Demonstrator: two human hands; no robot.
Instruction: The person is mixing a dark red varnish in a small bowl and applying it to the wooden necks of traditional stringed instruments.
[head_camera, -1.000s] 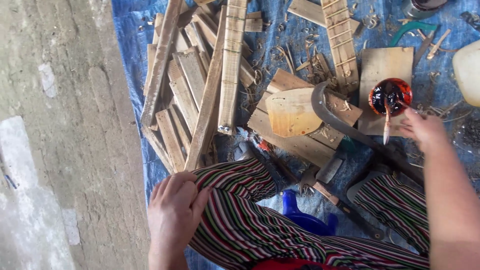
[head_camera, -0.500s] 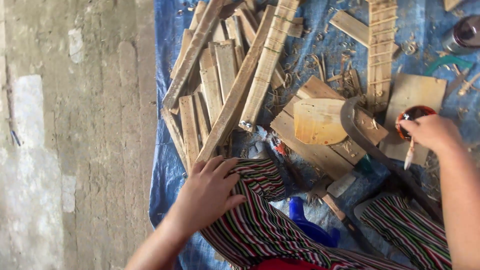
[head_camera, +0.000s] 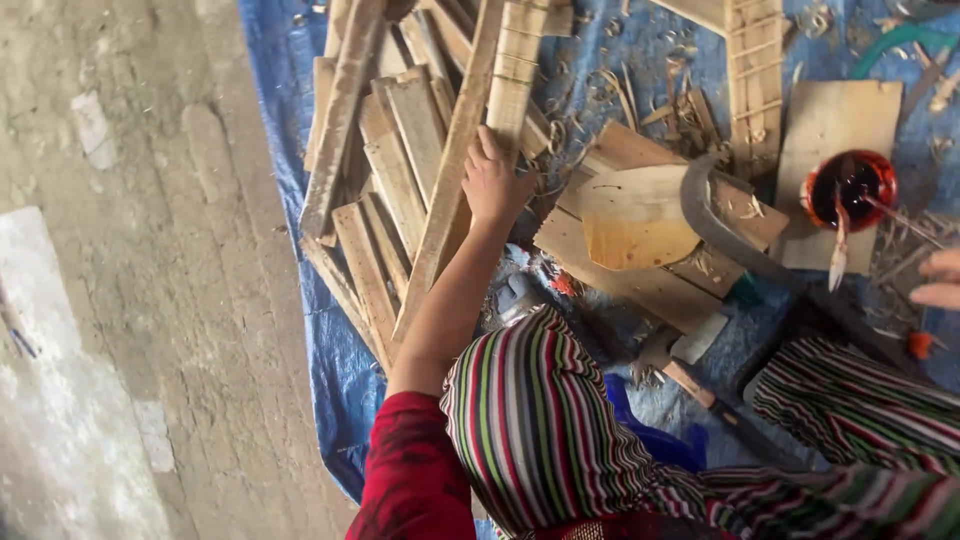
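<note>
My left hand (head_camera: 495, 185) reaches forward over a heap of wooden slats (head_camera: 395, 180) on a blue tarp (head_camera: 300, 230). Its fingers lie on the lower end of a pale notched slat (head_camera: 515, 70), beside a long diagonal batten (head_camera: 450, 190); I cannot tell whether they grip it. Only the fingers of my right hand (head_camera: 938, 280) show at the right edge, apart and holding nothing. They are just right of a red bowl (head_camera: 850, 185) of dark liquid, and a pale stick (head_camera: 838, 245) leans in that bowl.
A curved dark blade (head_camera: 715, 225) lies across a rounded board (head_camera: 635, 215) and stacked planks. A hammer (head_camera: 690, 375) rests by my striped trouser legs (head_camera: 540, 420). Bare concrete floor (head_camera: 120, 270) is to the left. Shavings litter the tarp.
My left hand left my knee and stretched forward onto the slats. My right hand let go of the stick in the bowl and drew back to the right edge.
</note>
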